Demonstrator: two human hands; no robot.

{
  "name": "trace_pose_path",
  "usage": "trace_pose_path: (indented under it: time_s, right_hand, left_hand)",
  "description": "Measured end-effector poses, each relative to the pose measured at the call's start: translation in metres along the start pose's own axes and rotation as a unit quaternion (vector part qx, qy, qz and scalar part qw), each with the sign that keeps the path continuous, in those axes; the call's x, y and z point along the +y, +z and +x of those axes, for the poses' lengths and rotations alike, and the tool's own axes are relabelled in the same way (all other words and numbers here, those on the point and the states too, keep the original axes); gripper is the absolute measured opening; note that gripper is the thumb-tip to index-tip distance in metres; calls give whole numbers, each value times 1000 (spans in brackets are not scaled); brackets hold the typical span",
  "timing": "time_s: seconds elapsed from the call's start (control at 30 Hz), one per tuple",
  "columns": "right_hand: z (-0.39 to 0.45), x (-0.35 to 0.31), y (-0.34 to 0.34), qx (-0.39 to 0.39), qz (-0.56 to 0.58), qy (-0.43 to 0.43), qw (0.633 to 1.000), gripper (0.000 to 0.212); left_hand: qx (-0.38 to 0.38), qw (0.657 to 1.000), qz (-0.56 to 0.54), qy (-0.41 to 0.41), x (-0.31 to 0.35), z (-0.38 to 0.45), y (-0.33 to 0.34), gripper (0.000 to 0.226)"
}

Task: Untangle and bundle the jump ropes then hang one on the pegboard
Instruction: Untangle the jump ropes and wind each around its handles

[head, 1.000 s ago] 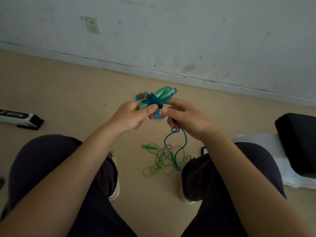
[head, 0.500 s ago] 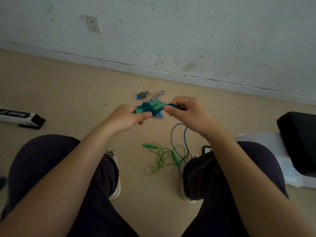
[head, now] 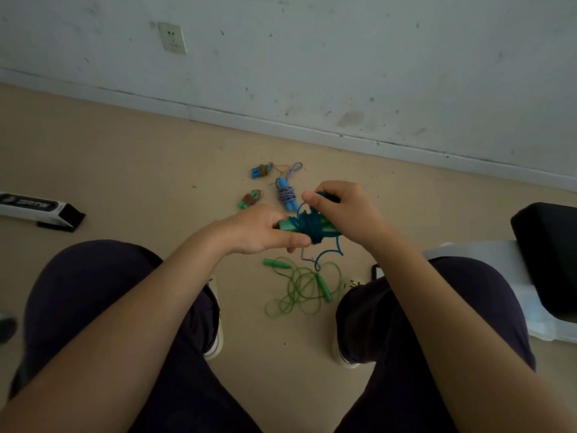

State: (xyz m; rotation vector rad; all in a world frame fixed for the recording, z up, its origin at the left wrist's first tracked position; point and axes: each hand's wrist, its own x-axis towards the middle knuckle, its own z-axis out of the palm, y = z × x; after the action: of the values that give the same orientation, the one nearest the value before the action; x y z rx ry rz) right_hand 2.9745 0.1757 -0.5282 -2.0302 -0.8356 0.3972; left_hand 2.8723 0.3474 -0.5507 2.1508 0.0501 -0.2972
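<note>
My left hand (head: pixel 260 229) grips the green handles of a jump rope (head: pixel 309 226) whose dark teal cord is wound round them. My right hand (head: pixel 342 210) pinches the teal cord just above the bundle, and the cord's loose tail hangs down below it. On the floor between my feet lies a loose green jump rope (head: pixel 299 289) in a tangle. Further off on the floor lie three bundled ropes: a blue-and-white one (head: pixel 285 192), a small blue one (head: pixel 261 170) and a small green one (head: pixel 249 200).
A white wall with a socket (head: pixel 172 37) runs across the back. A white and black box (head: pixel 37 210) lies on the floor at the left. A black cushion on a white base (head: pixel 543 260) stands at the right. My knees and shoes frame the floor.
Both hands have come lower and toward me with the bundle. More teal cord is wound round the handles and the hanging tail is shorter. The bundled ropes behind are uncovered.
</note>
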Motion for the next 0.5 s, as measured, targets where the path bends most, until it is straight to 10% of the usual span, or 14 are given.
trace_pose_path:
  time_s: [0.5]
  right_hand:
    - [3,4,2,14,133,61,989,35]
  left_hand:
    - [84,996,-38,7,4,-2,0,36]
